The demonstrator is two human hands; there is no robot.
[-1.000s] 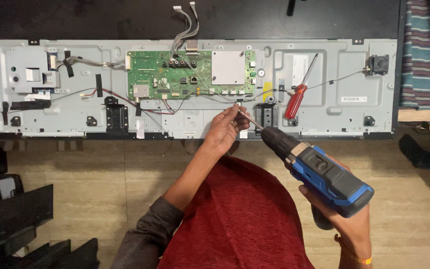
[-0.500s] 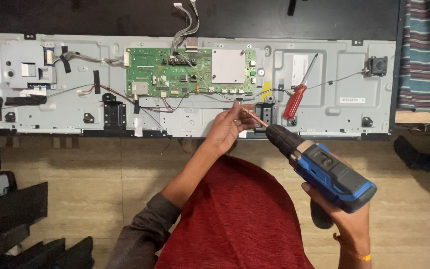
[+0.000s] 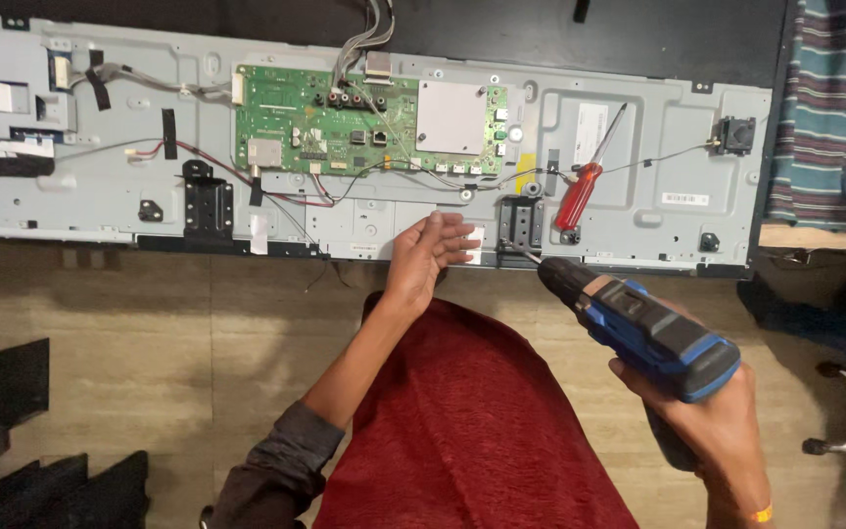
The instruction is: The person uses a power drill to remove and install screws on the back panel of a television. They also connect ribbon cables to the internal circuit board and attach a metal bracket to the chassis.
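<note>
While the right hand point(image 3: 712, 431) grips the drill point(image 3: 643, 328), a screwdriver point(image 3: 585, 181) lies beside.

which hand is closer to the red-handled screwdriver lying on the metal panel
Right. The right hand holds the blue drill below and right of the red-handled screwdriver, roughly as far off as the left hand, but its drill bit tip reaches nearest.

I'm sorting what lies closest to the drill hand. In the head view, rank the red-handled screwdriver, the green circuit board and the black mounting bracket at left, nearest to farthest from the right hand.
From the right hand:
1. red-handled screwdriver, up and slightly left.
2. green circuit board, upper middle.
3. black mounting bracket, far left.
</note>
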